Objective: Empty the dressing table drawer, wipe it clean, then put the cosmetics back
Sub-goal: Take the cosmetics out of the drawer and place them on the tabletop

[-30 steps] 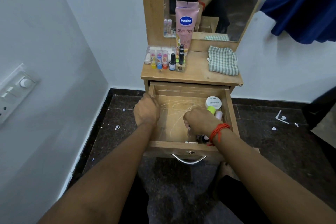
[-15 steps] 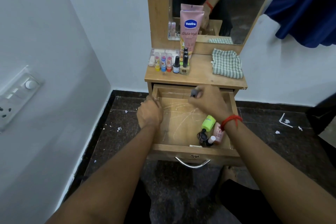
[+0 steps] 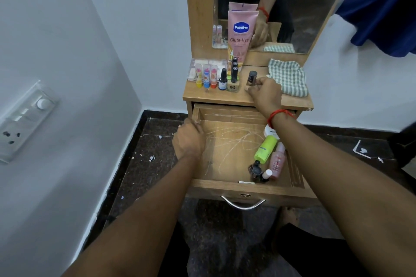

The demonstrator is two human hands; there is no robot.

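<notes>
The wooden drawer (image 3: 225, 150) is pulled open, its floor scratched white. At its right side lie a white jar (image 3: 270, 132), a green bottle (image 3: 265, 149), a pink bottle (image 3: 277, 163) and a small dark bottle (image 3: 255, 170). My left hand (image 3: 189, 140) grips the drawer's left wall. My right hand (image 3: 264, 92) reaches over the tabletop (image 3: 225, 96) and pinches the base of a small brown dark-capped bottle (image 3: 251, 77) that stands upright there. Left of it stand nail polish bottles (image 3: 233, 77), three lip balms (image 3: 206, 75) and a pink Vaseline tube (image 3: 240, 33).
A green checked cloth (image 3: 288, 76) lies on the tabletop's right end, just behind my right hand. A mirror (image 3: 292, 7) rises behind the table. A white wall with a switch panel (image 3: 22, 119) is close on the left. A blue curtain (image 3: 382, 7) hangs at right.
My right hand rose out of the drawer with the small brown bottle and carried it up onto the tabletop. My left hand stayed on the drawer's left wall.
</notes>
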